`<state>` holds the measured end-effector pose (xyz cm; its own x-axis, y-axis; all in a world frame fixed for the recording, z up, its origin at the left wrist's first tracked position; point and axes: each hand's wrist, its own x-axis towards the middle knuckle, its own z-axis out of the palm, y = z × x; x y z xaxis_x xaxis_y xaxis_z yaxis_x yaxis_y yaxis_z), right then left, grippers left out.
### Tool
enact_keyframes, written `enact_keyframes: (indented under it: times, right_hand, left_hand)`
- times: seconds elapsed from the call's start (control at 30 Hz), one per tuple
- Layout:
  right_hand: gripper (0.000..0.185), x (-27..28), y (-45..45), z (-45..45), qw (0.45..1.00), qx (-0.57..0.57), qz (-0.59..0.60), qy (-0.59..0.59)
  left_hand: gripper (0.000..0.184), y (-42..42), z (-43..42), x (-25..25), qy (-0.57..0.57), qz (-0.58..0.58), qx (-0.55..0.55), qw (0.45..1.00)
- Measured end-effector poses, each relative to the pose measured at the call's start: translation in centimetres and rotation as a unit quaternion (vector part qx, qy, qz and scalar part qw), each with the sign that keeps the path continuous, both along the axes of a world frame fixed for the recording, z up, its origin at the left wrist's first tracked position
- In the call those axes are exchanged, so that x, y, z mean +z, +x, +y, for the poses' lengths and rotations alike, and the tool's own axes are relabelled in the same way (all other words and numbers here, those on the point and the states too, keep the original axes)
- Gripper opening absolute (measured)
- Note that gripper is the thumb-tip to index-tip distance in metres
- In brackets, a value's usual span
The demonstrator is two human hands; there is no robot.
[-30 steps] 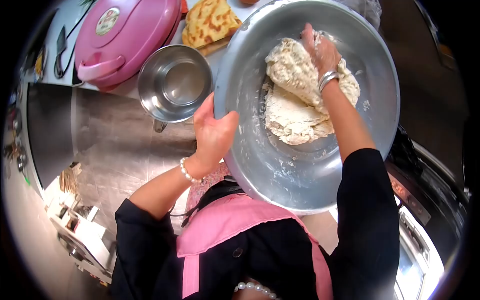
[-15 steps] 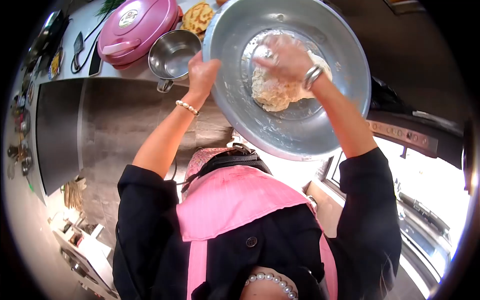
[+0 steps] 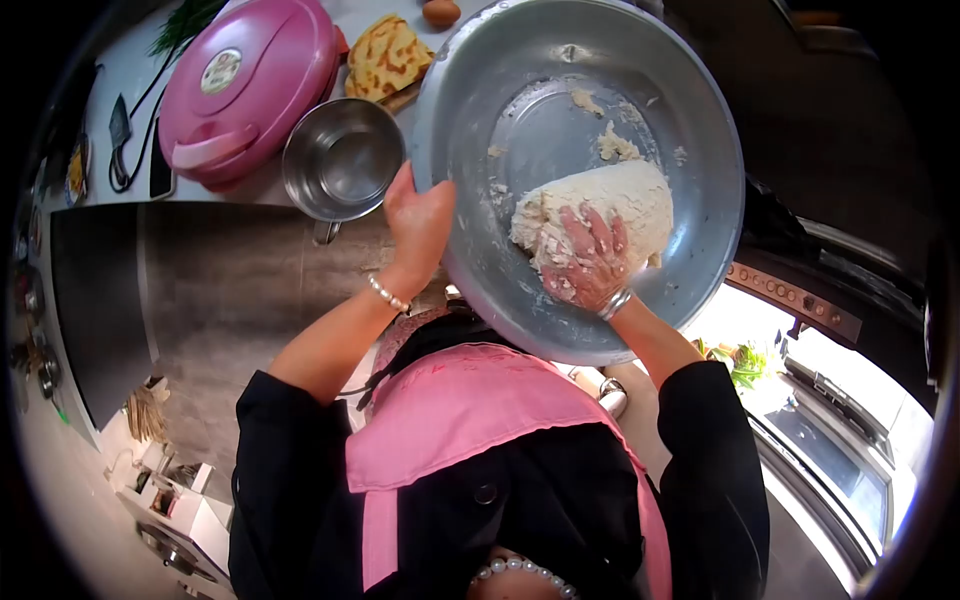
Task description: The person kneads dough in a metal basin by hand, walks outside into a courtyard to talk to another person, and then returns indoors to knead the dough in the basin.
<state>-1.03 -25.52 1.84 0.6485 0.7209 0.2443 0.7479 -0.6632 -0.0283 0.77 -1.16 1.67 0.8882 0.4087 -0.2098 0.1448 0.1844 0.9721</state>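
Along the white bench (image 3: 130,70), a pink electric griddle (image 3: 255,85), a folded flatbread (image 3: 388,58) and an egg (image 3: 440,12) are sitting near a stainless-steel pot (image 3: 343,160). Now the right hand (image 3: 590,262) is pressing onto the dough (image 3: 630,195), palm down, fingers slightly apart; the mass is probably becoming more compact under this kneading. Meanwhile the left hand (image 3: 420,225) is staying clamped on the rim of the large grey basin (image 3: 700,200). Unlike half a second ago, the right hand is no longer blurring above the dough, which is lying nearer the person, and loose scraps (image 3: 618,145) are showing beyond it on the basin floor.
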Motion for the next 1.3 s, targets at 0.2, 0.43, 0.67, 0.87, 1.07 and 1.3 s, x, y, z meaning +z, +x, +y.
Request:
enact_keyframes:
  times: [0.2,0.43,0.67,0.87,1.07,1.3]
  right_hand:
    - [0.021,0.1,4.3,3.3,0.998,-0.025,0.056,0.013]
    - [0.013,-0.5,8.7,6.0,0.997,-0.040,0.066,-0.005]
    - [0.015,-0.7,12.5,8.8,0.996,-0.062,0.071,0.002]
    - [0.042,-0.8,16.7,12.1,0.960,-0.173,0.192,-0.113]
    - [0.042,1.7,15.1,12.3,0.947,-0.134,0.194,-0.220]
    - [0.039,8.7,4.4,3.8,0.987,-0.023,0.114,-0.110]
  left_hand:
    - [0.013,-0.1,0.5,-0.6,0.047,0.001,-0.029,0.998]
    - [0.018,-0.1,0.4,0.1,0.007,0.029,-0.022,0.999]
    - [0.021,0.0,0.3,0.2,0.026,0.028,-0.020,0.999]
    - [0.021,-0.1,0.5,0.4,0.046,0.022,-0.030,0.998]
    - [0.021,-0.2,0.4,-0.3,0.051,-0.017,-0.004,0.999]
    - [0.026,-0.2,0.8,-1.6,0.038,-0.025,-0.035,0.998]
